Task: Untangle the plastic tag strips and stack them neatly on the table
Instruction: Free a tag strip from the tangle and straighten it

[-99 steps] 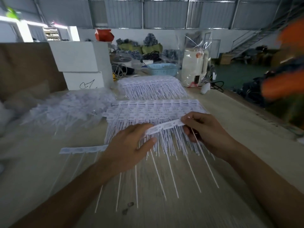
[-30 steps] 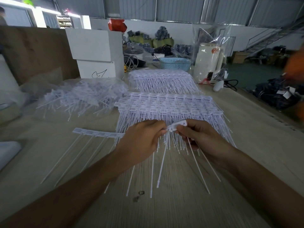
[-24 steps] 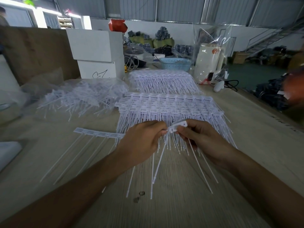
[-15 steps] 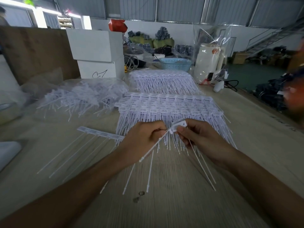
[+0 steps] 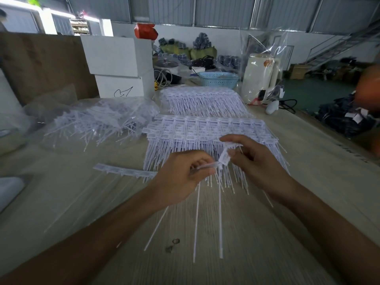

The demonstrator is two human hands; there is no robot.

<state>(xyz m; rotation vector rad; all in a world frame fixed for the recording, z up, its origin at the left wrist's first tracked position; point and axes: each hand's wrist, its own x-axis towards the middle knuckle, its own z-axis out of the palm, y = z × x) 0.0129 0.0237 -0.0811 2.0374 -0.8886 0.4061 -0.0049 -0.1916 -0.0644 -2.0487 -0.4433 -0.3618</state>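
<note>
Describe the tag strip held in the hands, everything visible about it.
The tag strip is white, slightly translucent plastic: a band of small rectangular tags with long thin tails. The right hand pinches its raised, tilted end tag; the left hand grips the band beside it. The band runs on past the left hand, low over the table. Several tails trail towards the camera. It sits in front of the neat stack.

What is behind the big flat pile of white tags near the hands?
Behind the near stack of tag strips lies a second stack, then a blue basket and a white appliance in clear wrap. The near stack covers the second stack's tail ends.
</note>
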